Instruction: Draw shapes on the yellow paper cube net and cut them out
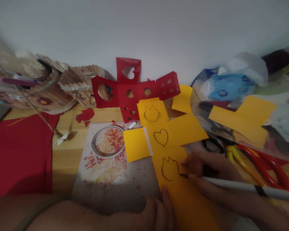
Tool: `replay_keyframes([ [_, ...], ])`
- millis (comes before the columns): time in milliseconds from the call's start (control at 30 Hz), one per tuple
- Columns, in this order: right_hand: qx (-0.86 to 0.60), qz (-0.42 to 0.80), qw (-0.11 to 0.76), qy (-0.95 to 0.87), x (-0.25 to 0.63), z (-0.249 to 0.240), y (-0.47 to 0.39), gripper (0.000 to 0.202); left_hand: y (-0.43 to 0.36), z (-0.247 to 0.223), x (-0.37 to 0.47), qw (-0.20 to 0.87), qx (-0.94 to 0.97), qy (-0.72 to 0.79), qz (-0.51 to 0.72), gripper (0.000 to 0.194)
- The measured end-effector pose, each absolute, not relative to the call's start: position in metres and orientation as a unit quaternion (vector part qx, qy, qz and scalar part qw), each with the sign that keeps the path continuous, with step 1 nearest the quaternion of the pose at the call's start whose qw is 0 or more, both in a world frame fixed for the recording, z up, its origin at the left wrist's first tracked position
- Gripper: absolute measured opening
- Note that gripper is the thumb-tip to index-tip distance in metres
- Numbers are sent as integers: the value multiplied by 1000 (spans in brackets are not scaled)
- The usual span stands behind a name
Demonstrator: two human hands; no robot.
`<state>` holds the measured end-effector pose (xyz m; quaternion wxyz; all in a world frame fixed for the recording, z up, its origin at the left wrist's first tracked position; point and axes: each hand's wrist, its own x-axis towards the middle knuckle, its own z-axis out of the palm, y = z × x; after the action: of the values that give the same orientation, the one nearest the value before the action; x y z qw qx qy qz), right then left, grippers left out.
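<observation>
A cross-shaped yellow paper (186,130) bears a whiskered cat head, a heart and, lower down, a cat-ear outline with a gap at its bottom right. My right hand (216,170) is closed around a white marker pen (231,183), whose dark tip touches the paper by that gap. With fingers bent, my left hand (156,211) holds the paper's left edge near the bottom; its thumb is hard to make out. Behind the yellow paper a red cut-out paper box (132,86) stands partly unfolded, with hearts and other shapes cut through it.
At right lie red-handled scissors (267,165), a yellow-handled tool (243,163), another yellow paper cut-out (248,118) and a blue packet (231,86). Left are decorated wooden-stick containers (45,96), red paper (21,154) and a red fish-like scrap (85,115). A printed grey sheet (106,184) lies centrally.
</observation>
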<state>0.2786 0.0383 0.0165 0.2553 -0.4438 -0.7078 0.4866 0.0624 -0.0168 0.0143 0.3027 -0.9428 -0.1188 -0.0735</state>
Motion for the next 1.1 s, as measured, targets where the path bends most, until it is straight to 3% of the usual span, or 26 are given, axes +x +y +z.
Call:
replay_keyframes([
  [200, -495, 443, 331, -670, 279, 18, 43, 23, -18, 7, 67, 293, -940, -142, -107, 26],
  [567, -556, 381, 310, -670, 278, 12, 14, 26, -21, -4, 72, 316, -916, -178, -173, 27],
  [1100, -549, 376, 288, -689, 275, 12, 23, 22, -20, -1, 67, 332, -923, -149, -124, 33],
])
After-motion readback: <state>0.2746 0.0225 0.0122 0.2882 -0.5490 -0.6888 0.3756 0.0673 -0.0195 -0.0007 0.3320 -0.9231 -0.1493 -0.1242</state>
